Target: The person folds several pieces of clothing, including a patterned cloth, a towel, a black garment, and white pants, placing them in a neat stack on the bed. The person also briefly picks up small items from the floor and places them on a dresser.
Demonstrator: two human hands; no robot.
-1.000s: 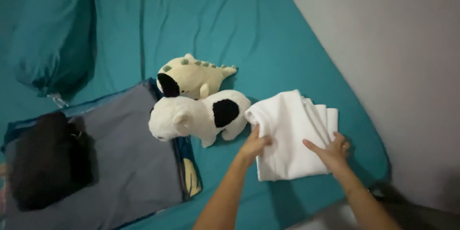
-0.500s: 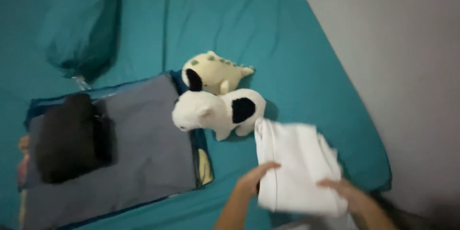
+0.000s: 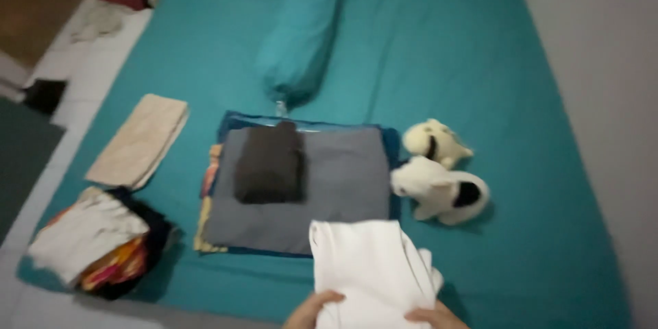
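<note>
White folded cloth [image 3: 373,271] now overlapping grey stack [image 3: 301,188], both hands' fingers [image 3: 322,299] holding it.

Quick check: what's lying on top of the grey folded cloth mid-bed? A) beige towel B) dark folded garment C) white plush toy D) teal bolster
B: a dark folded garment rests on the grey folded cloth; the white plush toy lies beside it on the teal sheet, and the beige towel and the teal bolster lie apart from it.
</note>
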